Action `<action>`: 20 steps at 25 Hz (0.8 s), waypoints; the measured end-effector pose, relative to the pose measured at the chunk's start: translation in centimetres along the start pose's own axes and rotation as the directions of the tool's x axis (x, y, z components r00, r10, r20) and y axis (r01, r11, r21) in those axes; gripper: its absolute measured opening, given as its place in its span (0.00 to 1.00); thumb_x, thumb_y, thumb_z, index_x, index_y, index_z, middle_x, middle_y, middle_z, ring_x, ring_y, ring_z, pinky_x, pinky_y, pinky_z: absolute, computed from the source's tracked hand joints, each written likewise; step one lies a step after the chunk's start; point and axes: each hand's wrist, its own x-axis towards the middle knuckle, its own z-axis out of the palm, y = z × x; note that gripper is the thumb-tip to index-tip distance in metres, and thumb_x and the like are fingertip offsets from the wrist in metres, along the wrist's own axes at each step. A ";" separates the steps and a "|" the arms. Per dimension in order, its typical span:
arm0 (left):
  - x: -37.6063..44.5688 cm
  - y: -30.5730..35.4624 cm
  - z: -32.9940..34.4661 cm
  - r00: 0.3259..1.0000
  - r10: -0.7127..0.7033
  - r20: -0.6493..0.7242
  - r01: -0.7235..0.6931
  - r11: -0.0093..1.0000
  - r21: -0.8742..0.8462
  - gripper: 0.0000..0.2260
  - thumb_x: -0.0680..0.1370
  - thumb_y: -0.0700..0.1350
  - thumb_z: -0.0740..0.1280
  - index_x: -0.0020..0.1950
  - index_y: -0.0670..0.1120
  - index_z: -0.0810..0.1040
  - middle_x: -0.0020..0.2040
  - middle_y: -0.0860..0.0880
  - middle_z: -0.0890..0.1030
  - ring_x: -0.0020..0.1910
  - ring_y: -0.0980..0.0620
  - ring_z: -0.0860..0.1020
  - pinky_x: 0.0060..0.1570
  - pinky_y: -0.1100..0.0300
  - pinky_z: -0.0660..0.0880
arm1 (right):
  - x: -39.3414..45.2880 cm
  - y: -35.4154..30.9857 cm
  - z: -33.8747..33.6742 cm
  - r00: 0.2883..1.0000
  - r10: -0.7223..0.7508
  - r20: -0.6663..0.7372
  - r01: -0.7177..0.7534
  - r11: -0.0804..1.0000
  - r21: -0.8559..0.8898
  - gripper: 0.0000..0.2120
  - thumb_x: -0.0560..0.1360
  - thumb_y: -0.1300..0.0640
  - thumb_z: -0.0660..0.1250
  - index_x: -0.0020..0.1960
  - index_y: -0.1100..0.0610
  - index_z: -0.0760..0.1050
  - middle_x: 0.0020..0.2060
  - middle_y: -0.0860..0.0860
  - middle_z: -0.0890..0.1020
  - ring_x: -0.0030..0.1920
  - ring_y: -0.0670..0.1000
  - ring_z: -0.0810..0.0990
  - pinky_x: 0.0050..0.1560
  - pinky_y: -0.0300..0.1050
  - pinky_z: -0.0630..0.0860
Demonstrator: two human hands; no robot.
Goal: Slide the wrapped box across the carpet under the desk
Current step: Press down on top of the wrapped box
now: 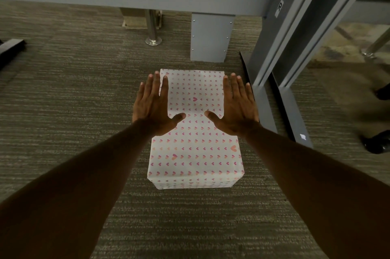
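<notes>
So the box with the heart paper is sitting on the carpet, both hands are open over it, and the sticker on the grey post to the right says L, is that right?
Not quite. In the head view the sticker on the post reads R, not L. The rest holds: the box sits on the carpet, with the left hand and right hand open over it.

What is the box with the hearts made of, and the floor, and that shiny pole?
The wrapped box looks covered in matte white paper printed with pink hearts; creases show at its edges. What is inside is hidden. The carpet looks like short woven fibre, grey-brown with fine ribbed lines. The pole seems polished metal, since it glints.
</notes>
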 end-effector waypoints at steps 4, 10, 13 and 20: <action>-0.3 -0.4 0.6 1.000 -0.014 0.007 0.014 1.000 -0.012 0.50 0.70 0.71 0.60 0.79 0.45 0.40 0.80 0.40 0.42 0.79 0.42 0.41 0.76 0.47 0.42 | -0.2 0.3 0.4 1.000 -0.005 -0.011 0.005 1.000 0.016 0.52 0.72 0.26 0.53 0.80 0.59 0.37 0.81 0.60 0.43 0.80 0.60 0.40 0.79 0.59 0.41; -0.4 -0.6 2.3 0.974 -0.148 0.174 0.179 0.968 -0.179 0.45 0.70 0.64 0.68 0.78 0.47 0.52 0.77 0.41 0.58 0.76 0.40 0.57 0.72 0.41 0.62 | -1.0 1.3 2.0 0.996 0.069 0.053 -0.077 0.984 0.159 0.49 0.74 0.34 0.63 0.80 0.60 0.43 0.81 0.59 0.50 0.80 0.60 0.48 0.77 0.56 0.47; -1.3 -0.9 3.4 0.939 -0.243 0.241 0.316 0.888 -0.333 0.37 0.70 0.55 0.72 0.74 0.47 0.61 0.72 0.41 0.65 0.70 0.39 0.64 0.60 0.48 0.71 | -1.5 1.7 3.0 0.984 0.141 0.108 -0.169 0.933 0.318 0.42 0.73 0.44 0.70 0.78 0.59 0.54 0.74 0.59 0.66 0.73 0.62 0.66 0.69 0.57 0.68; -2.4 -2.2 4.5 0.787 -0.394 0.475 0.614 0.576 -0.540 0.20 0.76 0.44 0.68 0.68 0.44 0.71 0.61 0.41 0.79 0.52 0.44 0.80 0.40 0.52 0.81 | -2.9 3.0 5.8 0.924 0.284 0.257 -0.383 0.704 0.598 0.23 0.76 0.48 0.70 0.66 0.59 0.75 0.57 0.56 0.83 0.45 0.52 0.83 0.33 0.36 0.79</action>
